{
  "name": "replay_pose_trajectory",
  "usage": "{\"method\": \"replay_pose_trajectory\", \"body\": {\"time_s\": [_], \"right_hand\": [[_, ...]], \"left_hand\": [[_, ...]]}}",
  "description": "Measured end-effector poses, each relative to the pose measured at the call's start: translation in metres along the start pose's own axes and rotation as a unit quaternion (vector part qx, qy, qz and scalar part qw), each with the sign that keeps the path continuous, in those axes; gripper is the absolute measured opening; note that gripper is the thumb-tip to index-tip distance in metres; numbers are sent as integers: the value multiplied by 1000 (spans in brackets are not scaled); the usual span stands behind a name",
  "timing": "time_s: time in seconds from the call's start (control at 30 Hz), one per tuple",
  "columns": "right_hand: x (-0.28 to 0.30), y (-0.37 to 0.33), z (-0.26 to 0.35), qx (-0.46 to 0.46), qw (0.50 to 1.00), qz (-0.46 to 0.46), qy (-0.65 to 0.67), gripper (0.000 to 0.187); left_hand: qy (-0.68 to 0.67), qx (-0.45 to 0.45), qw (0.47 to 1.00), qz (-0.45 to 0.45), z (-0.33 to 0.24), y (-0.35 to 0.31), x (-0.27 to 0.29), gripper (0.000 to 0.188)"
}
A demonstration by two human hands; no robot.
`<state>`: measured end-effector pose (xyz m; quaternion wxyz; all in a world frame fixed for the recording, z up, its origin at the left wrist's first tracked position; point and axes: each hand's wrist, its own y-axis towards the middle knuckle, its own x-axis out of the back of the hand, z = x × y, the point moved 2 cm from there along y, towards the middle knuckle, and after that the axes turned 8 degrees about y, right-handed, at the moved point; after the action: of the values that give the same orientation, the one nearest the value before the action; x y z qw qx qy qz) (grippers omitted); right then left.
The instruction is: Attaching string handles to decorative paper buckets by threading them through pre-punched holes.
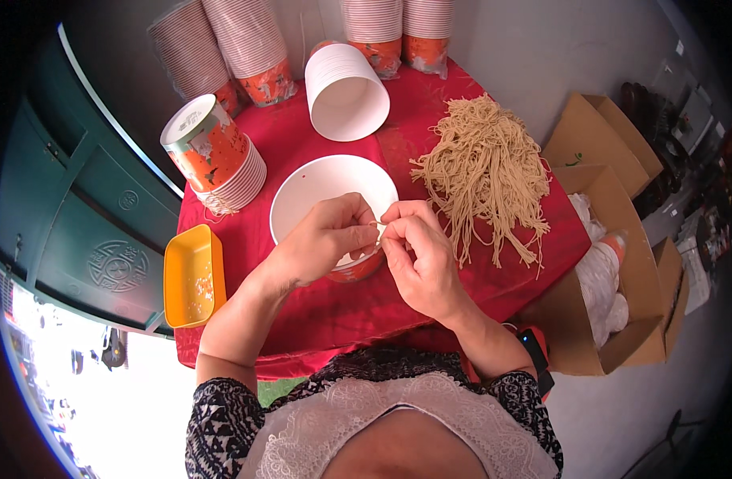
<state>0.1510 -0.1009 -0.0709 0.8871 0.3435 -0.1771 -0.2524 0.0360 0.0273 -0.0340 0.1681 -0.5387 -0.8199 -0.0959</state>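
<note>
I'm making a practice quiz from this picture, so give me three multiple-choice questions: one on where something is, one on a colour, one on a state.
1. Where is the pile of noodles?
A. in the bowl
B. on the red cloth, right of the bowl
C. in the yellow tray

2. What colour is the small tray?
A. yellow
B. blue
C. white

3. What are the two hands doing?
A. resting flat
B. holding cups
C. pinching a small pale piece together over the bowl

Answers:
1 B, the noodles lie on the red cloth beside the white bowl.
2 A, it shows yellow at the table's left edge.
3 C, the left hand and right hand meet fingertip to fingertip over the bowl.
</note>
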Motion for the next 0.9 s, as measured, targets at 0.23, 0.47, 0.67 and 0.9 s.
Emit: {"method": "replay_pose_trajectory", "body": {"time_s": [0.23, 0.47, 0.67, 0.9], "right_hand": [[-2, -2, 5, 79, 996, 5, -30, 14], [2, 0, -7, 49, 998, -12, -21, 11], [1, 3, -8, 60, 997, 1, -46, 15], [1, 4, -7, 32, 999, 6, -18, 17]], "left_hand": [[-28, 13, 999, 17, -1, 0, 2, 6], [-28, 21, 999, 26, -2, -3, 6, 8], [-8, 5, 1000, 26, 0, -5, 5, 8], [233, -210, 943, -109, -3, -14, -10, 15]]}}
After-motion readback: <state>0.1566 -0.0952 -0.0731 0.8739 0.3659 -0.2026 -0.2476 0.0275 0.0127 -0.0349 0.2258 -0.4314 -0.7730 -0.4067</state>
